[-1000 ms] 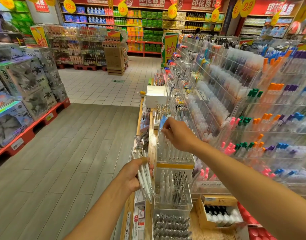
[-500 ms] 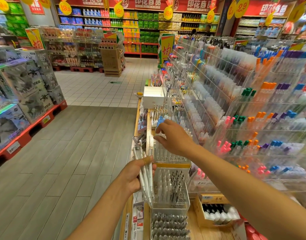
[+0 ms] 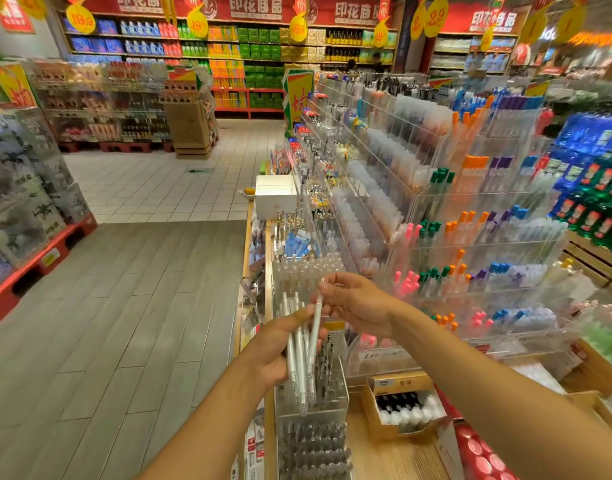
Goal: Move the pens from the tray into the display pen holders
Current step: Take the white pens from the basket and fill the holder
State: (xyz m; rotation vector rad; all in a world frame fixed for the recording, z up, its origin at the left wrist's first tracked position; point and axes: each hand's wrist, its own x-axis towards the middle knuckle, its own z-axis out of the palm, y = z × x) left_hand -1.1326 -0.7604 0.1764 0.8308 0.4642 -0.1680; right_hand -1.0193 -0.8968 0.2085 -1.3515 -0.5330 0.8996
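Your left hand (image 3: 275, 348) gripped a bundle of white pens (image 3: 299, 368), fingers curled round them, the tips pointing down over a clear acrylic pen holder (image 3: 328, 393) at the shelf's front edge. Your right hand (image 3: 354, 301) pinched the upper end of one white pen (image 3: 315, 327) from that bundle, just beside your left thumb. A cardboard box of black-and-white bottles (image 3: 406, 408) sat to the right.

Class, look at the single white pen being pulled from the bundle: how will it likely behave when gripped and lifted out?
The white pen is thin and straight, so probably stiff and light. Its smooth barrel looks slippery, so the right hand's pinch near the top may slide. The left hand holds the bundle of pens loosely fanned, so neighbours might drag along.
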